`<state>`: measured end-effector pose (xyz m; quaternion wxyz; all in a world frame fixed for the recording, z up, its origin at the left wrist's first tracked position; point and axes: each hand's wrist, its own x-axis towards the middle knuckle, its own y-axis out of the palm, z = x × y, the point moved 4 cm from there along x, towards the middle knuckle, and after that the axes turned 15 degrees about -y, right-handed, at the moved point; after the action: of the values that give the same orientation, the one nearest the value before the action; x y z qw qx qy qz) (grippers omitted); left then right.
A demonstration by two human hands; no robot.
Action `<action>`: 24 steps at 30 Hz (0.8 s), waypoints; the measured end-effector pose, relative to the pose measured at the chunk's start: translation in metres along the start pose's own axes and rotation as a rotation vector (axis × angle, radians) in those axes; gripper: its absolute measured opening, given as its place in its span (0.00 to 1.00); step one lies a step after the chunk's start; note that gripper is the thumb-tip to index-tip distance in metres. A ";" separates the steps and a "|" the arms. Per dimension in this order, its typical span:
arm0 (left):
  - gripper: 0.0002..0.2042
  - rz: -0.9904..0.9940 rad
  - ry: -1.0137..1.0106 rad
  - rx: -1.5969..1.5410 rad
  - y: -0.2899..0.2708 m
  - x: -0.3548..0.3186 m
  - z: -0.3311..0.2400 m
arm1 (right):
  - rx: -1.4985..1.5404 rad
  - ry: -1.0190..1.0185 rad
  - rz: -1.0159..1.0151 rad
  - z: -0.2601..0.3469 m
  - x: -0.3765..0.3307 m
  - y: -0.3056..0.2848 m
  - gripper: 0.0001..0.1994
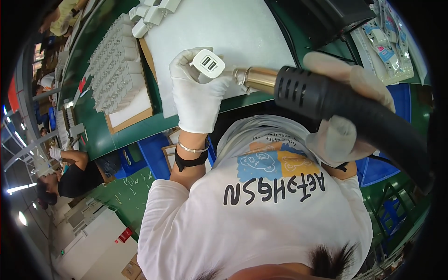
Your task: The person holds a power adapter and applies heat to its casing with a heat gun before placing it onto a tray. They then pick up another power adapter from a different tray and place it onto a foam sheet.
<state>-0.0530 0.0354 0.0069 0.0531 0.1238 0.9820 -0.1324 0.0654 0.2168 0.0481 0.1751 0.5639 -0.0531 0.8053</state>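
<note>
My left hand [198, 105], in a white glove, grips a small white charger [208, 64] whose face with two USB ports is turned upward. Gloved likewise, my right hand [343, 140] is wrapped round the black handle of a hot air gun [303, 91], and its thumb and fingers show on both sides of it. The gun's metal nozzle points left at the charger, with its wire-like tip close by my left fingers. Whether the tip touches the glove or the charger, I cannot tell.
A white sheet [224, 28] covers part of the green table. At left, rows of clear-wrapped pieces [116, 70] stand on a brown-edged board. White adapters [154, 15] lie at the far edge, near a black machine [333, 18] and bagged packs [387, 42]. A co-worker [77, 170] sits at left.
</note>
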 end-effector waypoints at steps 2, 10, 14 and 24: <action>0.28 0.019 -0.011 -0.007 -0.001 0.003 0.006 | 0.002 -0.005 0.043 0.001 0.003 0.001 0.23; 0.28 0.053 0.023 -0.019 0.000 0.003 0.004 | -0.011 -0.006 0.175 0.003 0.007 0.003 0.24; 0.29 0.039 0.031 0.034 0.003 0.001 0.000 | -0.112 -0.036 0.036 0.003 -0.002 0.003 0.23; 0.24 0.169 -0.066 -0.201 -0.012 0.005 -0.004 | -0.385 0.095 -0.358 0.012 0.000 -0.024 0.24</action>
<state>-0.0615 0.0264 0.0135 0.1087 0.1956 0.9741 -0.0324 0.0837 0.2356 0.0499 0.4212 0.4820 -0.0961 0.7622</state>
